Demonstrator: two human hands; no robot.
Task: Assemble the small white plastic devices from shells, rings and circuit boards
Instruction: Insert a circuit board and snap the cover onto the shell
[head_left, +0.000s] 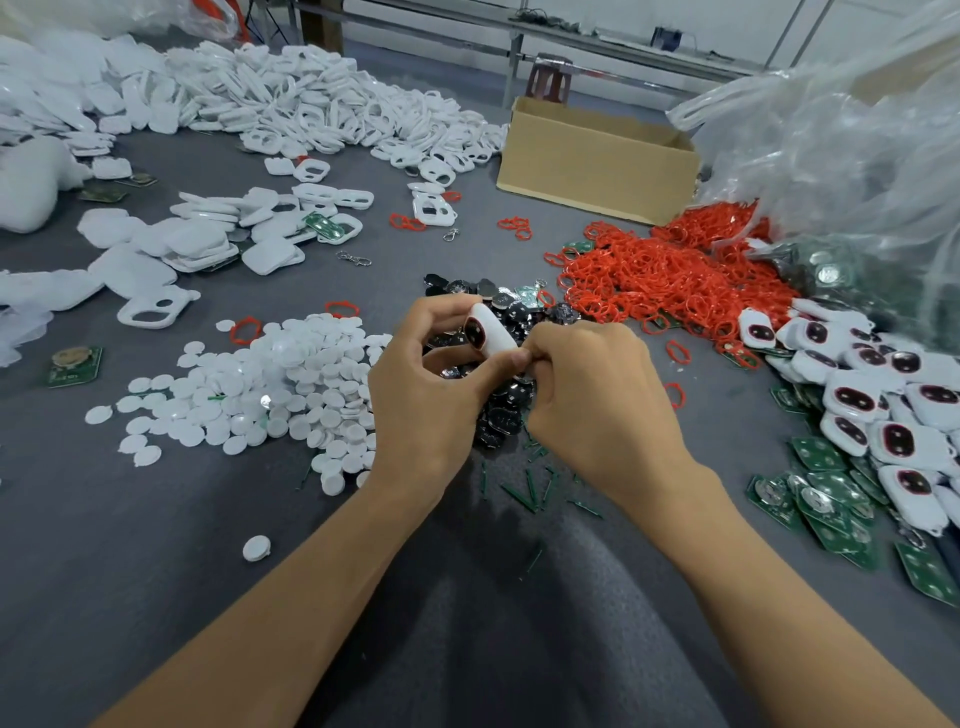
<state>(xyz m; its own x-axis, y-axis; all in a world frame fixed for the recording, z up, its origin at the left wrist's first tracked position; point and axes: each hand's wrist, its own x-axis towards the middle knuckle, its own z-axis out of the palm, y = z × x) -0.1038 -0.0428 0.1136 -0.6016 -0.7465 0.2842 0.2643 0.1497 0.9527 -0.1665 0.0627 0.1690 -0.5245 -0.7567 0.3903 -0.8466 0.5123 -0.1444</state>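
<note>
Left hand (421, 395), right hand (597, 400) pinch device (491, 332); lower end hidden.

Bright, diffuse light is coming from overhead, lighting the left hand (415, 395) and right hand (597, 395) evenly and laying only soft, faint shadows on the grey fabric-covered worktop (156, 519). The crumpled clear plastic bag (831, 156) at the right is throwing pale glare, and small highlights are glinting on the heap of white round plastic discs (291, 384). The wide lens is bowing the far grey metal rail (623, 44) and stretching the corners, where fine detail is smearing slightly.
</note>
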